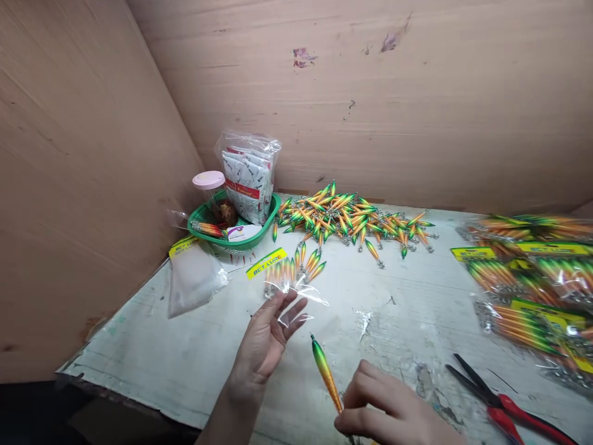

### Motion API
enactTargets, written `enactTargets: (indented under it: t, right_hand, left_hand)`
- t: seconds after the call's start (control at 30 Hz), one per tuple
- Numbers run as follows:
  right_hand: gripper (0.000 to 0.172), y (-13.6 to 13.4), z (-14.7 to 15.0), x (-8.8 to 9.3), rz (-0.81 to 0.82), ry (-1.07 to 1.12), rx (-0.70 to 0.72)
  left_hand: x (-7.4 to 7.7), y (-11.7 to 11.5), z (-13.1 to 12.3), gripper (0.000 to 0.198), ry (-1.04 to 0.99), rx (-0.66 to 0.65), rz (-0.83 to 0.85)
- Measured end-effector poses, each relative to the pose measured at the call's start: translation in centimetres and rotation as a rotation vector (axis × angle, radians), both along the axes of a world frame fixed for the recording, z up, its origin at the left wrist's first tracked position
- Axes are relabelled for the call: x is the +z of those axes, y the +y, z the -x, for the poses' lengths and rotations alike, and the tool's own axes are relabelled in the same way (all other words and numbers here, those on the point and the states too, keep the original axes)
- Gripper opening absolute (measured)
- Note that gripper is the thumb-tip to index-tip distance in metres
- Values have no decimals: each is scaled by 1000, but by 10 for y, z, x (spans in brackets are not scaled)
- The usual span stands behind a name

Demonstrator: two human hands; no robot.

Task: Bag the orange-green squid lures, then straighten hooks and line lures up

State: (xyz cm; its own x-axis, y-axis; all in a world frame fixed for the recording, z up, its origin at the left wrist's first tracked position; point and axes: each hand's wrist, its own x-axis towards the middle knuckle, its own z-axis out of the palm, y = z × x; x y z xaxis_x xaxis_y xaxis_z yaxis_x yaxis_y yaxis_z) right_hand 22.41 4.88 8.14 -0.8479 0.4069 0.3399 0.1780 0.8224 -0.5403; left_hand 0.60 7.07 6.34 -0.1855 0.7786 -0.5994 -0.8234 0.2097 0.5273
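My left hand (266, 340) grips the near end of a clear plastic bag (311, 295) with a yellow header card (266, 262). Several orange-and-green lures show through the bag, but I cannot tell whether all lie inside or some beneath it. Just beyond it, a small cluster of loose lures (315, 266) rests on the table. At the bottom of the view my right hand (393, 408) is closed on the lower end of a single fishing lure (325, 374), its green tip pointing up and away from me. The lure's hook end is hidden by my fingers.
A heap of lures (343, 213) lies along the back wall. To its left stands a green basket (231, 241) holding packets and a lidded cup; flat unfilled bags (192, 281) lie before it. Filled lure packs (519, 327) and red-handled scissors (500, 405) are at right.
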Motion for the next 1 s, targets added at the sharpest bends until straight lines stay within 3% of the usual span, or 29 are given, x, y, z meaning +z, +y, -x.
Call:
enactTargets:
  t: [0.2, 0.4, 0.5, 0.8, 0.9, 1.0]
  right_hand:
    - [25, 0, -5, 3, -106, -43, -96]
    - [24, -1, -12, 10, -140, -79, -98]
    - [25, 0, -14, 13, -140, -94, -99]
    - [25, 7, -11, 19, -369, -113, -202]
    - [27, 10, -17, 25, -364, -176, -202]
    - [29, 15, -20, 26, -382, -181, -200]
  left_hand:
    - [-5, -5, -23, 6, 3, -108, -34]
    - [-4, -9, -26, 34, 81, -201, -75]
    - [-3, -9, -27, 43, 106, -187, -84]
    - [-1, -10, -30, 46, 169, -336, -67]
    - [-1, -10, -28, 46, 178, -318, -54]
    - [-2, -12, -28, 45, 194, -389, -62]
